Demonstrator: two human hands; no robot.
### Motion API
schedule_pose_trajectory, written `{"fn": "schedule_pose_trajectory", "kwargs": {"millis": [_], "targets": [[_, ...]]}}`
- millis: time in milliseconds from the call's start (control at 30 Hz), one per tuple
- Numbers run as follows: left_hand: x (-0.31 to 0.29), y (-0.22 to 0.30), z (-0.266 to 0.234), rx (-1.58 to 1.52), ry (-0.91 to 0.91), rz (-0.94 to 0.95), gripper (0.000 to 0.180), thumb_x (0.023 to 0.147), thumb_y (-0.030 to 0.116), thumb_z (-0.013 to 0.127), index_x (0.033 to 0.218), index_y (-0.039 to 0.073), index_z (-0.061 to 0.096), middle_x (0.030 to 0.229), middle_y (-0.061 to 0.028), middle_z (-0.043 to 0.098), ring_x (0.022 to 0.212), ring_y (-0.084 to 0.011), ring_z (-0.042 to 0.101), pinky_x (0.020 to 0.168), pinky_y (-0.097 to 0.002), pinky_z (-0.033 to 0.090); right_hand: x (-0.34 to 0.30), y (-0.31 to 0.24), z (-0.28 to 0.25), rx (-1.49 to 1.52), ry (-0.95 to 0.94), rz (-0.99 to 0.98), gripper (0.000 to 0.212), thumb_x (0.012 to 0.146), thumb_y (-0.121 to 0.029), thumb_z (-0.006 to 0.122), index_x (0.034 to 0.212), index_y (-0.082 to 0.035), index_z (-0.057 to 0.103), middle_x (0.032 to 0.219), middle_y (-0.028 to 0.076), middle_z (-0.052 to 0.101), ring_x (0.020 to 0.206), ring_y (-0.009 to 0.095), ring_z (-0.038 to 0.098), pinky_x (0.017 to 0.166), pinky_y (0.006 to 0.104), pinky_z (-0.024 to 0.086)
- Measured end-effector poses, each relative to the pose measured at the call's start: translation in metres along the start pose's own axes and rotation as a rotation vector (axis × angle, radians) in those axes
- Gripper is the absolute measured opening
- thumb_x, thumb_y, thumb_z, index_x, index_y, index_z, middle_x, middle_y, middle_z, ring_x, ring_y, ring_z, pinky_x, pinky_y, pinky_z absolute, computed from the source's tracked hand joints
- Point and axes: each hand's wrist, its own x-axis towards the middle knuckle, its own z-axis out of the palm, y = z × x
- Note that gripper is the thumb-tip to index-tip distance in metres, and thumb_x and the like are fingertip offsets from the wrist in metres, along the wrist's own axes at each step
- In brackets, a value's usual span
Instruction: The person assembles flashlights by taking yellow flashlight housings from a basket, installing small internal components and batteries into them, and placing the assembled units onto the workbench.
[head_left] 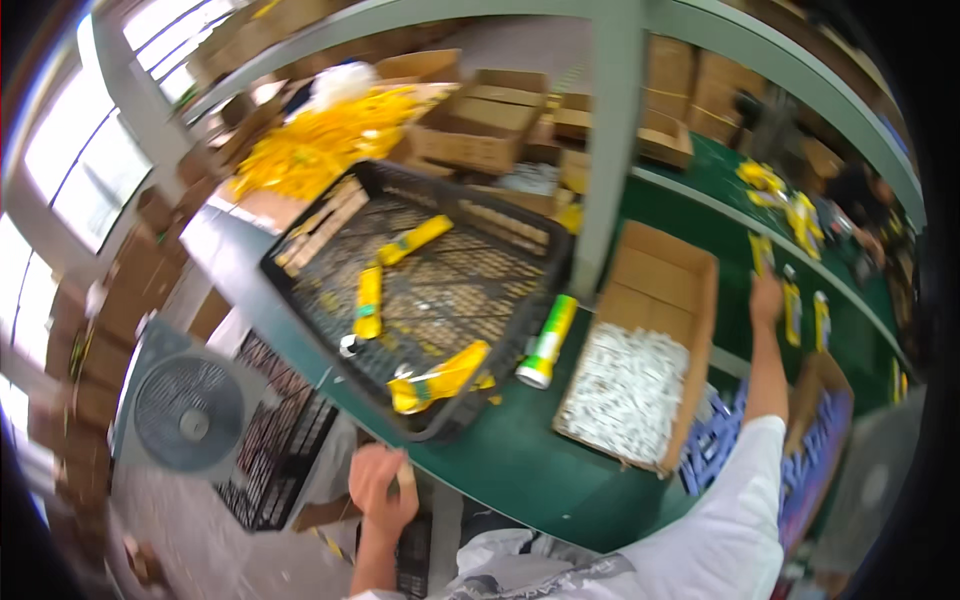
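one yellow packet (pixel 761 251) is met by the right hand (pixel 767 298) over the green surface (pixel 848 316), but whether its fingers are pinching cannot be told; the left hand (pixel 381 486), its fingers curled, is held off the table (pixel 500 470), near the black crate (pixel 480 207)

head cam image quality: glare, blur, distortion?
Head view: windows at left blown out to near-white; upper-right green rail bowed along the rim; corners black; left hand soft-edged; small white pieces in the cardboard box too blurred to tell apart.
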Motion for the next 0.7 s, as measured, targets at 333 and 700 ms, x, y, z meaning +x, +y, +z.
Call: {"fn": "schedule_pose_trajectory", "kwargs": {"millis": [333, 700], "targets": [[0.175, -0.245, 0.111, 0.493, -0.781, -0.683, 0.067, 0.081, 0.059, 0.08, 0.108, -0.001, 0.075, 0.111, -0.0256, 0.077, 0.105, -0.0396, 0.075, 0.088, -0.0495, 0.059, -0.033, 0.067, -0.033, -0.08, -0.425, 0.195, 0.08, 0.097, -0.042, 0.071, 0.164, -0.013, 0.039, 0.137, 0.03, 0.065, 0.126, 0.049, 0.063, 0.104, 0.0534, 0.051], [0.184, -0.289, 0.05, 0.123, -0.296, -0.26, 0.062, 0.088, 0.01, 0.079, 0.145, -0.001, 0.058, 0.134, -0.0224, 0.069, 0.118, -0.0317, 0.07, 0.102, -0.0435, 0.054, -0.179, -0.134, -0.371, 0.523, -0.558, 0.081, 0.026, 0.09, -0.015, 0.077, 0.112, -0.002, 0.073, 0.102, 0.017, 0.077, 0.096, 0.035, 0.074, 0.081, 0.0407, 0.058]]}}
